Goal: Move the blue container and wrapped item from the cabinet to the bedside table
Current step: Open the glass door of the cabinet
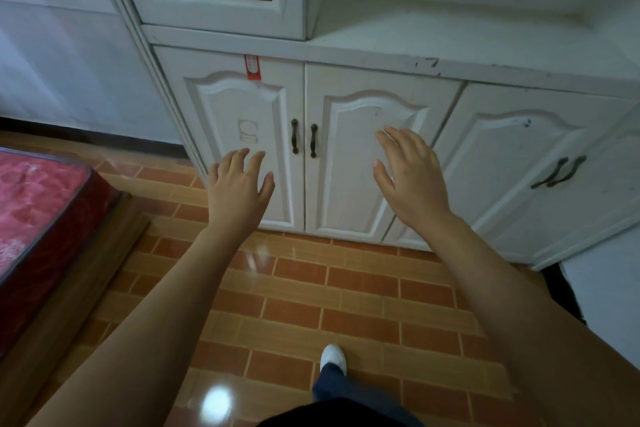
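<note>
Your left hand [239,184] and right hand [408,177] spread, empty, before the white cabinet [346,45], lower doors [363,166] closed, contents hidden

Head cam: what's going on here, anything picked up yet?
Nothing picked up yet. A person stands facing a white cabinet, both bare hands raised toward its closed lower doors. The left hand and right hand are open, fingers spread, holding nothing, on either side of the two dark door handles. Whether they touch the doors cannot be told. No blue container or wrapped item is visible; the counter in view looks bare. A red mattress sits at left.
</note>
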The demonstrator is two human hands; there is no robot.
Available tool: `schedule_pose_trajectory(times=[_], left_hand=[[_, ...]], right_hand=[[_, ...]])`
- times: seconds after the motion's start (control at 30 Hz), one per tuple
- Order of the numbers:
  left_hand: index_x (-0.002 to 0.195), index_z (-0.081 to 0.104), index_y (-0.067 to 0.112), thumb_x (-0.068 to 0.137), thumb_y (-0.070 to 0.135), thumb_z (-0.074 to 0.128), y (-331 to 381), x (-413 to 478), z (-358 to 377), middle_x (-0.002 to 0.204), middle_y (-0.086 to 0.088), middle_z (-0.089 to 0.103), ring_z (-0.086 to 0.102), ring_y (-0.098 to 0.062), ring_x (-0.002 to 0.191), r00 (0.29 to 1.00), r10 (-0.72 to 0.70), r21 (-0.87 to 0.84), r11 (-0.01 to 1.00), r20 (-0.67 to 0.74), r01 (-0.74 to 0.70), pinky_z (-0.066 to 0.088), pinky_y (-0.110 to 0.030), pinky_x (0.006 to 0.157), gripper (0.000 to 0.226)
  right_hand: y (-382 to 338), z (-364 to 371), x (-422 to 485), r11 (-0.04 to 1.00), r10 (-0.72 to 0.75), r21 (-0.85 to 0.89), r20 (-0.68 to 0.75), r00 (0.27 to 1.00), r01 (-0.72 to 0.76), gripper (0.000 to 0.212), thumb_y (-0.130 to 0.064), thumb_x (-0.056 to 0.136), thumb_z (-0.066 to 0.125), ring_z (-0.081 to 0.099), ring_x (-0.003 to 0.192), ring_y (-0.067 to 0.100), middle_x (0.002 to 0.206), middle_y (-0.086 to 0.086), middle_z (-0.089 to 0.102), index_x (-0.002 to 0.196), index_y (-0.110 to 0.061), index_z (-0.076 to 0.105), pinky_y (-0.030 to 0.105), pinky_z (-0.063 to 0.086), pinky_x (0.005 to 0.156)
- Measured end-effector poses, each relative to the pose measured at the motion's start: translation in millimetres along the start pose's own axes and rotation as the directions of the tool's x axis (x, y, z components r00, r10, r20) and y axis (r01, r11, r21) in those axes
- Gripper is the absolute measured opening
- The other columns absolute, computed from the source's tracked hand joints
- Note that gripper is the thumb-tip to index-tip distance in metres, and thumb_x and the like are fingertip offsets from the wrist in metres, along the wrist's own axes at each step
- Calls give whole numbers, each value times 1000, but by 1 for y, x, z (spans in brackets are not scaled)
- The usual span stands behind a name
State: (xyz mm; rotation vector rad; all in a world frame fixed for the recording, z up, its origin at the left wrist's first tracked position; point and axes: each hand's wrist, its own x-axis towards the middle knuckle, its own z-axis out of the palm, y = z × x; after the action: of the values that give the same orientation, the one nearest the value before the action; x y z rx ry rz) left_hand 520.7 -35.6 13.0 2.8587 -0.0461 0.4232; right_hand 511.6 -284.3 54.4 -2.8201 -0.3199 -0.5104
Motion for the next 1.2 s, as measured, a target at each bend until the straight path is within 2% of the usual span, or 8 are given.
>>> schedule_pose_trajectory(times=[0.17, 0.33, 0.47, 0.73, 1.0, 1.2], left_hand=[[131, 45, 12, 94, 34, 42, 17, 49, 20, 136, -16, 47, 37, -33, 130, 999, -46, -6, 999, -20, 46, 25, -50, 108, 43], [129, 46, 11, 93, 32, 44, 18, 80, 30, 134, -16, 49, 39, -34, 128, 997, -74, 9, 997, -14, 74, 26, -50, 107, 42], [130, 45, 10, 94, 32, 42, 13, 112, 33, 136, -16, 47, 37, -33, 129, 996, -89, 22, 996, -21, 89, 25, -49, 108, 42], [130, 46, 11, 94, 32, 43, -6, 175, 42, 136, -16, 47, 38, -33, 129, 994, -86, 20, 996, -69, 87, 25, -49, 107, 42], [130, 47, 11, 93, 33, 45, -36, 212, 63, 135, -17, 48, 40, -34, 128, 995, -101, 33, 994, -8, 102, 28, -51, 107, 43], [131, 45, 11, 93, 33, 43, -39, 234, 61, 136, -17, 47, 38, -34, 129, 994, -100, 20, 995, -37, 101, 27, -51, 108, 44]], right_hand=[[35, 13, 57, 998, -56, 7, 24, 998, 56, 56, -36, 89, 24, 34, 132, 33, 139, 15, 45, 134, -7, 41, 46, 26, 107], [55, 35, 96, 995, -92, 30, 48, 995, 91, 47, -28, 91, 35, 33, 132, 33, 140, 16, 44, 133, -7, 41, 46, 26, 108], [64, 48, 131, 994, -108, 40, 68, 992, 105, 48, -30, 92, 31, 36, 130, 33, 137, 16, 46, 132, -6, 42, 47, 29, 106], [60, 76, 188, 990, -118, 81, 62, 991, 112, 54, -34, 89, 26, 38, 129, 34, 136, 16, 48, 131, -6, 44, 47, 31, 104], [50, 105, 232, 986, -154, 78, 65, 986, 149, 49, -30, 90, 30, 42, 126, 34, 132, 16, 52, 128, -5, 46, 47, 33, 103], [46, 111, 254, 982, -172, 82, 52, 984, 168, 50, -31, 90, 29, 40, 128, 33, 134, 14, 50, 130, -6, 45, 46, 32, 104]])
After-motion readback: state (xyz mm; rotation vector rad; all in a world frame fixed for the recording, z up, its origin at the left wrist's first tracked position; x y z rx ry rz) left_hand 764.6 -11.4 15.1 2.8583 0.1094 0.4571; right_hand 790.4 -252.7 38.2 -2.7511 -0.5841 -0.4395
